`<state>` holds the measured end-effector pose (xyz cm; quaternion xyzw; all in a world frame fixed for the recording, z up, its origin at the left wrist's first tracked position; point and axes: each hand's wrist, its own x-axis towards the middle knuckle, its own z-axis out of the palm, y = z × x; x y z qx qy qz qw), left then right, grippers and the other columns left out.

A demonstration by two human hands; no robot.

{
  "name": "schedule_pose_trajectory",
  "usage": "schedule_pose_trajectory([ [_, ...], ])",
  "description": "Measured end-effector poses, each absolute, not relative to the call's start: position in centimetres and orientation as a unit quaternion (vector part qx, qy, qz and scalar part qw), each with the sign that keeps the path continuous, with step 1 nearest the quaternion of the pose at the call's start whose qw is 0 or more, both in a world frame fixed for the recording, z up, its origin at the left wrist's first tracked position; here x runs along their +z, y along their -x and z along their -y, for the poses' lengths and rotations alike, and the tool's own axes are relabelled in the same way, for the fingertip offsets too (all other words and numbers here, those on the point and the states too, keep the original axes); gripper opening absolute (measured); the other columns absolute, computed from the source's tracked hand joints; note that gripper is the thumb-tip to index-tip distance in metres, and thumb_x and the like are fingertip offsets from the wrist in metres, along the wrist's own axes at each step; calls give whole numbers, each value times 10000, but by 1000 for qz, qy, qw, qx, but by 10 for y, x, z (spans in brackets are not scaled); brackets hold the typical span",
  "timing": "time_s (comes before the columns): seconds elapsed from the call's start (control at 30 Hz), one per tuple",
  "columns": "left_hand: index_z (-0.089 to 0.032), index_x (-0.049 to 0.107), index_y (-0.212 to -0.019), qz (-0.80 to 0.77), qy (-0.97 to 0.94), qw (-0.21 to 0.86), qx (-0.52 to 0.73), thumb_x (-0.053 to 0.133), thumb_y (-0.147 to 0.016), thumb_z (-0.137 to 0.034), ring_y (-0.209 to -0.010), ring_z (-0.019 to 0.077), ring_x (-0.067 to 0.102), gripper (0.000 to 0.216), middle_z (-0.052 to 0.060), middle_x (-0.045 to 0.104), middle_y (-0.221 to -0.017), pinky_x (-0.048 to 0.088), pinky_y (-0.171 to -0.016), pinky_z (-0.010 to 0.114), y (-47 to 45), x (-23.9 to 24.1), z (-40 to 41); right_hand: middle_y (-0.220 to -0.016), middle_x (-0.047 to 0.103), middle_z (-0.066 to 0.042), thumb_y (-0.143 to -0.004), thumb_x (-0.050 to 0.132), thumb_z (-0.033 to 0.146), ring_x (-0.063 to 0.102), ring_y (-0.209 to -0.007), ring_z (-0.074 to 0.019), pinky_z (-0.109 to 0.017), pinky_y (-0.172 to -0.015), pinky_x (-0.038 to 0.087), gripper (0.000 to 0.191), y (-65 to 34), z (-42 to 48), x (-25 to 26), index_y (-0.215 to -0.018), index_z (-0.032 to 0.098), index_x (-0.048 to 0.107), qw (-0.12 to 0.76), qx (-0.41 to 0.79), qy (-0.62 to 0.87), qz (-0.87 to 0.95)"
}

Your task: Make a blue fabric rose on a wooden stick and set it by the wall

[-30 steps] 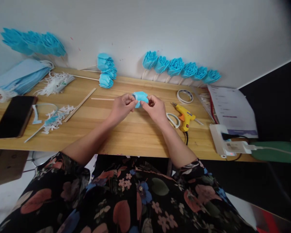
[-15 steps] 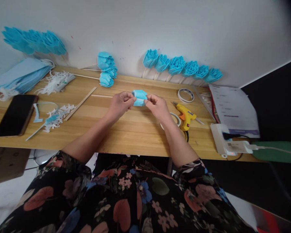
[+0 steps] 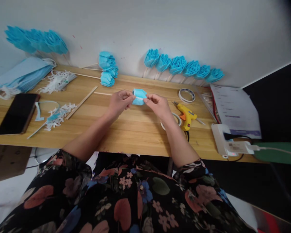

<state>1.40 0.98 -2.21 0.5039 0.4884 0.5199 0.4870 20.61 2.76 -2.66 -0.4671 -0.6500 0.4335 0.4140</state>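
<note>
Between my hands, above the middle of the table, is a small blue fabric piece with a white strip along it. My left hand pinches its left edge. On the right side, my right hand pinches the other edge with thumb and forefinger. A thin wooden stick lies just left of my left hand, its right end hidden behind the fingers. Under my right wrist is a roll of tape, partly covered. A yellow glue gun rests right of that wrist.
Blue fabric flowers on sticks lean against the wall, with more flowers at centre left. Face masks, a phone and white scraps occupy the left. A power strip and papers are at right.
My right fingers have shifted slightly left and down along the blue piece. Both hands keep their pinch. The whole view has shifted a little.
</note>
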Motion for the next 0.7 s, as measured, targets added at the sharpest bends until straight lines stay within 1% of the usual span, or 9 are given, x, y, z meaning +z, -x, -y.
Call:
schedule_pose_trajectory([
  [0.17, -182, 576, -674, -487, -519, 489, 504, 719, -783, -210, -398, 54, 413, 182, -54, 524, -474, 304, -403, 190, -14, -24, -11, -643, 462, 46, -790, 664, 348, 393, -620, -114, -276, -609, 345, 204, -203, -24, -25, -677, 225, 546, 394, 408, 485, 665],
  [0.3, -182, 581, -669, -493, -522, 488, 496, 703, -775, -193, -398, 51, 406, 162, -56, 525, -467, 302, -404, 184, -13, -24, -11, -628, 417, 53, -790, 626, 291, 365, -609, -110, -280, -603, 313, 206, -202, -24, -24, -641, 226, 500, 388, 416, 480, 668],
  [0.37, -180, 587, -673, -495, -520, 486, 498, 701, -778, -188, -397, 50, 404, 155, -57, 525, -466, 299, -403, 181, -11, -23, -11, -641, 431, 50, -789, 622, 289, 383, -628, -111, -279, -627, 327, 176, -204, -25, -24, -654, 221, 530, 391, 437, 467, 662],
  [0.47, -179, 581, -667, -496, -517, 486, 501, 699, -787, -179, -393, 48, 399, 168, -58, 521, -460, 296, -399, 179, -9, -22, -12, -668, 489, 41, -797, 641, 309, 431, -672, -122, -281, -676, 371, 136, -205, -26, -24, -703, 217, 608, 390, 458, 464, 650],
  [0.57, -184, 570, -699, -497, -513, 484, 506, 689, -833, -200, -402, 53, 414, 180, -57, 529, -470, 312, -409, 180, -8, -22, -14, -678, 522, 39, -798, 671, 334, 458, -680, -127, -285, -696, 398, 135, -206, -26, -26, -733, 216, 655, 391, 459, 472, 642],
  [0.7, -203, 555, -789, -516, -515, 419, 542, 677, -890, -253, -429, 66, 421, 166, -72, 511, -495, 315, -441, 197, -10, -23, -13, -700, 564, 33, -802, 685, 347, 499, -683, -128, -295, -725, 427, 141, -206, -27, -31, -769, 211, 693, 406, 457, 470, 636],
])
